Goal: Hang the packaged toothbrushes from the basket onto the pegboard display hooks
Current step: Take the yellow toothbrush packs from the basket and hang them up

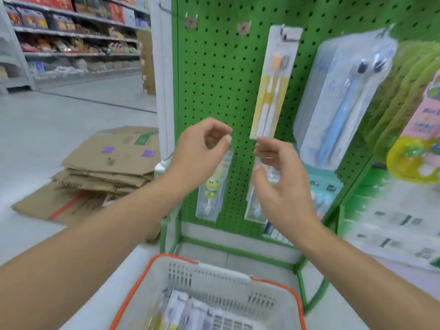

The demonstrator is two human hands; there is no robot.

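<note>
A green pegboard (214, 75) is seen straight ahead, with both hands raised in front of it. The left hand (197, 153) is held with its fingers loosely curled, thumb and forefinger drawn near each other; nothing can be made out between them. The right hand (281, 182) is held with relaxed, slightly bent fingers, its fingertips (260, 148) just below the lower edge of a yellow toothbrush pack (271, 91) (whether they touch it cannot be told). That pack is hung from a hook (289, 35) near the top of the board and is tilted a little, its bottom swung leftward.

To its right a larger clear pack with a blue toothbrush (342, 101) is hung from another hook. Lower on the board, a children's frog toothbrush pack (210, 191) is hung behind the left hand, and a further clear pack (256, 206) is partly hidden behind the right hand. Two bare hooks with small brown tags (191, 23) are seen at the upper left of the board.

Below, on the floor, a white basket with an orange rim (133, 289) is placed near the foot of the display; several packaged toothbrushes (176, 310) are lying in it, blurred. Flattened cardboard boxes (107, 167) are stacked on the floor to the left, and stocked store shelves (71, 36) are visible in the background. More hanging goods in green and pink (419, 120) are blurred at the right edge.
</note>
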